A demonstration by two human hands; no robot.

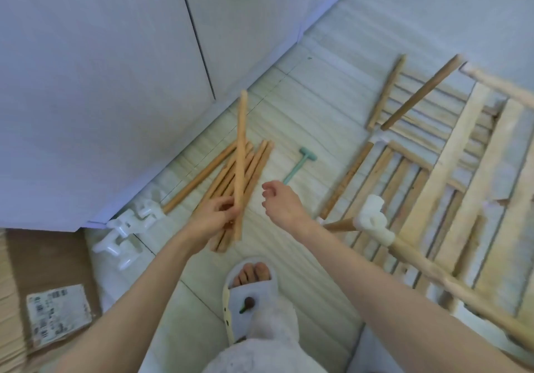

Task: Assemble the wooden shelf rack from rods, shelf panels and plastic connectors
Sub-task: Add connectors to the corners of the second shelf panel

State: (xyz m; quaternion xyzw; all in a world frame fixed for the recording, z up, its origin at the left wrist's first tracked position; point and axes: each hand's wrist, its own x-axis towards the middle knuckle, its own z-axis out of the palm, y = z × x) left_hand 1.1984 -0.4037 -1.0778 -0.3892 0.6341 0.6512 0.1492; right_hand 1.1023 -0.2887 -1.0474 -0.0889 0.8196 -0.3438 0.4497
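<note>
My left hand (215,213) grips one wooden rod (240,152) near its lower end, and the rod points up and away from me. Under it a pile of several loose rods (254,164) lies on the floor. My right hand (278,200) hovers just right of the held rod with loosely curled fingers, holding nothing. White plastic connectors (127,232) lie in a cluster at the left, by the cabinet base. The partly built rack (427,187), with slatted shelf panels and upright rods, stands at the right; a white connector (372,218) sits on its near corner.
A teal plastic mallet (299,166) lies on the tiled floor between the rod pile and the rack. White cabinet doors (115,69) fill the upper left. A flattened cardboard box (43,300) with a label lies lower left. My slippered foot (250,288) is below the hands.
</note>
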